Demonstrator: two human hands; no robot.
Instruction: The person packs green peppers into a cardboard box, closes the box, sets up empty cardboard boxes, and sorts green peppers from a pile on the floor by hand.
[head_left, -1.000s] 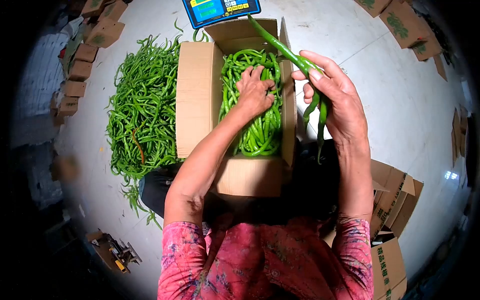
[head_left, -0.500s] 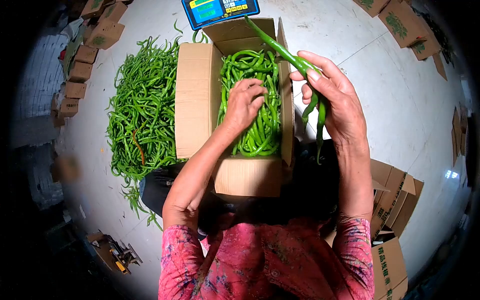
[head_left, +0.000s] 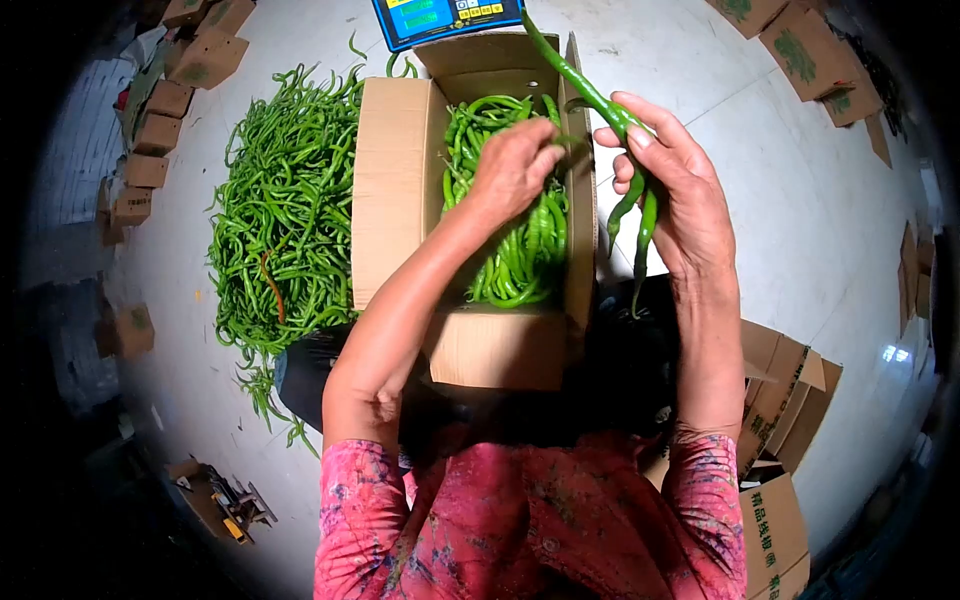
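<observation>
My right hand [head_left: 685, 195] is closed on long green chili peppers [head_left: 570, 72], held up to the right of the cardboard box. One tip points up past the box's back corner, and other ends hang below the palm. Inside the open cardboard box [head_left: 392, 190] lie many green chili peppers [head_left: 510, 270]. Over them is my left hand [head_left: 512, 165], its fingers pinched together. A blurred green chili pepper [head_left: 573, 139] sticks out from its fingertips towards the right wall of the box.
A large heap of green chili peppers [head_left: 290, 200] covers the floor left of the box, with one red pepper [head_left: 272, 285] in it. A blue digital scale [head_left: 450, 20] stands behind the box. Folded cardboard boxes [head_left: 780, 525] lie at right; more boxes [head_left: 155, 130] line the left.
My left hand has lifted from the peppers in the box and moved right and up, now with a pepper in its fingers. My right hand keeps its peppers, nearly still.
</observation>
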